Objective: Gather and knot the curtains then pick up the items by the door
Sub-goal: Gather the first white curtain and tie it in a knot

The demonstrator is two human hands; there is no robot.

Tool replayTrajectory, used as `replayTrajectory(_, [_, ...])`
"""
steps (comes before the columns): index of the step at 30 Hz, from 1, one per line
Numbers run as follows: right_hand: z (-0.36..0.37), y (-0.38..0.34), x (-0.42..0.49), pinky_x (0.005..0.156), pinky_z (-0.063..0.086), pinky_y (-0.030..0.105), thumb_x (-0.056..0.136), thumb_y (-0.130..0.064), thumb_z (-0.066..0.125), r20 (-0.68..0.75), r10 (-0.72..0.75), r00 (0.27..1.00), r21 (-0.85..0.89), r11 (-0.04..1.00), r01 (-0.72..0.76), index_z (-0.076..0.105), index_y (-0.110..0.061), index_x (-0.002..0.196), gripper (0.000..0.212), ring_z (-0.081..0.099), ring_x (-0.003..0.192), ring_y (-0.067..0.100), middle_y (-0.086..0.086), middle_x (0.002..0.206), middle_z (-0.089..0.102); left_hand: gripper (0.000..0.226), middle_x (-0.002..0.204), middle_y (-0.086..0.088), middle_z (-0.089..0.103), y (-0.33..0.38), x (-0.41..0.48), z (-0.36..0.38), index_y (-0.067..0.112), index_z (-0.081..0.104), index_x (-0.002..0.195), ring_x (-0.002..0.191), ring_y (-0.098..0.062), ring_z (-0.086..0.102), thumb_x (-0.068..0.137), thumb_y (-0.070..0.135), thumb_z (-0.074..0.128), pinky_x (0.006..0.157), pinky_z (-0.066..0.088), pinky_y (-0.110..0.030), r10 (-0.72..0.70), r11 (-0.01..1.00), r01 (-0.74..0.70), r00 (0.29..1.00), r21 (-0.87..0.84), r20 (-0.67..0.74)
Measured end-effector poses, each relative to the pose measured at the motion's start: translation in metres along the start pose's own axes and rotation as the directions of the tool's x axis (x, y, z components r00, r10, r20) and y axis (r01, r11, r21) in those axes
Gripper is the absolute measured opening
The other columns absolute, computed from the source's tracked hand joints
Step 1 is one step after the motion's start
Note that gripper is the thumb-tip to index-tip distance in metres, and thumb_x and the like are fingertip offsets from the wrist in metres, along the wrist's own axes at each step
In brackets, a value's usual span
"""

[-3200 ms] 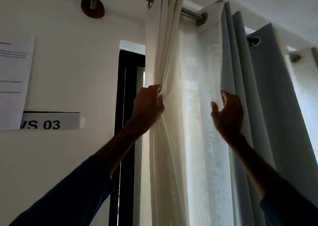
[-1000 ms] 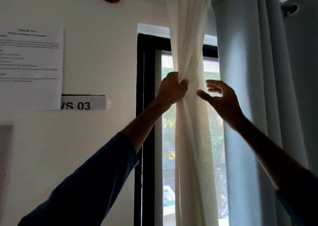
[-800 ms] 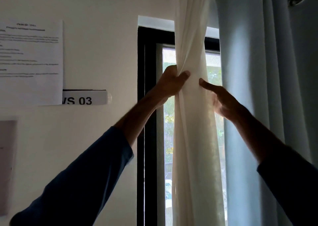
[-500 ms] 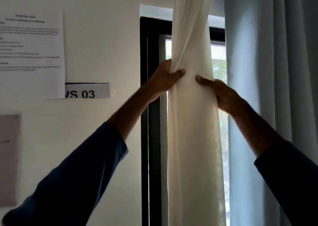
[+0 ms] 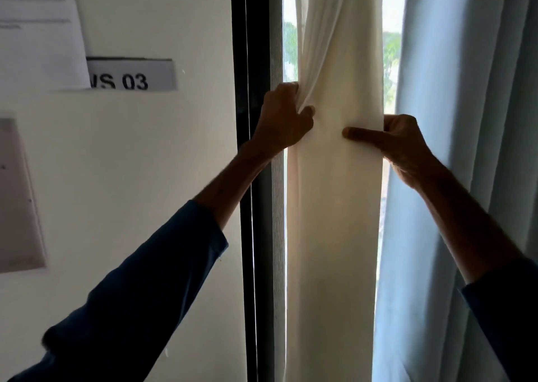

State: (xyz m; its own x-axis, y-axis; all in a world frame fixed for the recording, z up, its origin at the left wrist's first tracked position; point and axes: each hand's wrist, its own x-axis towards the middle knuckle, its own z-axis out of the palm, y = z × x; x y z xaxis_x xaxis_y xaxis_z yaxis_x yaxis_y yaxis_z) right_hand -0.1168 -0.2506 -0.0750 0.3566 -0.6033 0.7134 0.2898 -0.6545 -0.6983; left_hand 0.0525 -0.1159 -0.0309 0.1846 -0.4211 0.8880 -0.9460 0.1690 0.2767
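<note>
Cream curtain (image 5: 334, 221) is in the spotlight, hanging straight down in front of the window, bunched into a tall column between the dark window frame (image 5: 247, 236) and the blue curtain (image 5: 465, 178) just to its right. The left hand (image 5: 283, 119) clenches a fistful of folds at the column's left edge, with creases fanning up from the fist. The right hand (image 5: 404, 140) comes in from the other side, its thumb (image 5: 361, 134) laid flat across the front of the cloth. The fingers go round the back, out of sight, so it reads as a wrap-around hold on the same bundle. Both hands sit at about the same height, one on each flank.

By my reading, gathering is the job right now, and no knot is started. To do it well, the two hands should close toward each other until the whole width is squeezed into one tight rope, with no loose panel escaping at the back. The blue curtain hangs free beside the bundle, and the task says curtains, so it probably wants drawing in too. Sheer cloth like this likely slips, so a firm grip before any twist looks wise. A knot would need slack below the hands. No door items show here.
</note>
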Motion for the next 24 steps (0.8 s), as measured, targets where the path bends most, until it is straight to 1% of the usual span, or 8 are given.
replayTrajectory(5, [0.014, 0.037, -0.047, 0.067, 0.059, 0.024, 0.074, -0.022, 0.090, -0.116, -0.029, 0.993, -0.077, 0.997, 0.020, 0.077, -0.002, 0.099, 0.035, 0.074, 0.074, 0.011, 0.003, 0.090, 0.078, 0.029, 0.090, -0.012, 0.071, -0.019, -0.042, 0.034, -0.003, 0.069, 0.098, 0.075, -0.024, 0.070, 0.087, 0.025, 0.069, 0.071, 0.061, -0.040, -0.043, 0.999, 0.043, 0.999, 0.030, -0.016])
replayTrajectory(8, [0.022, 0.058, -0.073, 0.065, 0.059, 0.020, 0.075, -0.029, 0.090, -0.185, -0.046, 0.982, -0.158, 0.987, 0.017, 0.076, -0.009, 0.096, 0.032, 0.072, 0.069, 0.003, -0.002, 0.087, 0.076, 0.032, 0.088, -0.010, 0.073, -0.031, -0.071, 0.052, 0.000, 0.071, 0.095, 0.073, -0.022, 0.070, 0.087, 0.031, 0.067, 0.068, 0.060, -0.038, -0.027, 0.999, 0.027, 1.000, 0.032, -0.011])
replayTrajectory(12, [0.027, 0.088, -0.110, 0.067, 0.060, 0.022, 0.076, -0.030, 0.089, -0.233, -0.001, 0.972, -0.146, 0.989, -0.034, 0.077, -0.012, 0.099, 0.033, 0.074, 0.073, 0.006, -0.006, 0.088, 0.076, 0.023, 0.069, -0.002, 0.069, -0.038, -0.116, 0.067, 0.002, 0.069, 0.079, 0.054, -0.013, 0.062, 0.089, 0.022, 0.069, 0.054, 0.053, -0.028, -0.021, 1.000, 0.021, 1.000, -0.021, 0.015])
replayTrajectory(14, [0.031, 0.103, -0.132, 0.069, 0.061, 0.024, 0.077, -0.029, 0.088, -0.247, 0.040, 0.968, -0.143, 0.987, -0.077, 0.077, -0.008, 0.103, 0.035, 0.075, 0.076, 0.008, -0.004, 0.092, 0.077, 0.021, 0.059, 0.008, 0.056, -0.040, -0.142, 0.074, 0.004, 0.066, 0.075, 0.045, -0.004, 0.050, 0.090, 0.019, 0.069, 0.049, 0.043, -0.017, -0.035, 0.999, 0.036, 0.999, -0.027, 0.028])
replayTrajectory(16, [0.034, 0.122, -0.159, 0.071, 0.062, 0.026, 0.078, -0.027, 0.088, -0.267, 0.092, 0.959, -0.127, 0.983, -0.130, 0.076, -0.006, 0.108, 0.039, 0.075, 0.078, 0.010, 0.001, 0.096, 0.078, 0.024, 0.056, 0.010, 0.048, -0.047, -0.170, 0.085, 0.005, 0.063, 0.071, 0.043, -0.008, 0.046, 0.090, 0.018, 0.070, 0.047, 0.042, -0.020, -0.071, 0.997, 0.072, 0.996, -0.016, 0.045])
replayTrajectory(18, [0.035, 0.147, -0.191, 0.072, 0.063, 0.029, 0.078, -0.026, 0.088, -0.292, 0.158, 0.943, -0.100, 0.976, -0.195, 0.076, -0.005, 0.109, 0.039, 0.075, 0.079, 0.012, 0.003, 0.097, 0.078, 0.030, 0.054, 0.004, 0.052, -0.054, -0.199, 0.097, 0.005, 0.059, 0.067, 0.043, -0.016, 0.051, 0.090, 0.019, 0.070, 0.045, 0.043, -0.023, -0.114, 0.993, 0.116, 0.991, -0.021, 0.073])
replayTrajectory(22, [0.039, 0.190, -0.260, 0.075, 0.064, 0.040, 0.080, -0.030, 0.087, -0.322, 0.294, 0.900, -0.090, 0.937, -0.338, 0.076, -0.008, 0.106, 0.036, 0.075, 0.079, 0.017, 0.003, 0.095, 0.078, 0.039, 0.048, 0.003, 0.047, -0.063, -0.252, 0.114, 0.006, 0.051, 0.058, 0.037, -0.012, 0.041, 0.090, 0.021, 0.070, 0.042, 0.028, -0.011, -0.208, 0.977, 0.213, 0.971, -0.033, 0.115])
replayTrajectory(24, [0.040, 0.203, -0.286, 0.073, 0.064, 0.038, 0.080, -0.032, 0.087, -0.348, 0.319, 0.882, -0.126, 0.916, -0.381, 0.076, -0.009, 0.099, 0.032, 0.074, 0.076, 0.015, 0.001, 0.090, 0.078, 0.042, 0.048, -0.001, 0.052, -0.067, -0.279, 0.123, 0.005, 0.052, 0.058, 0.039, -0.020, 0.047, 0.090, 0.027, 0.067, 0.042, 0.037, -0.022, -0.255, 0.965, 0.262, 0.949, -0.012, 0.186])
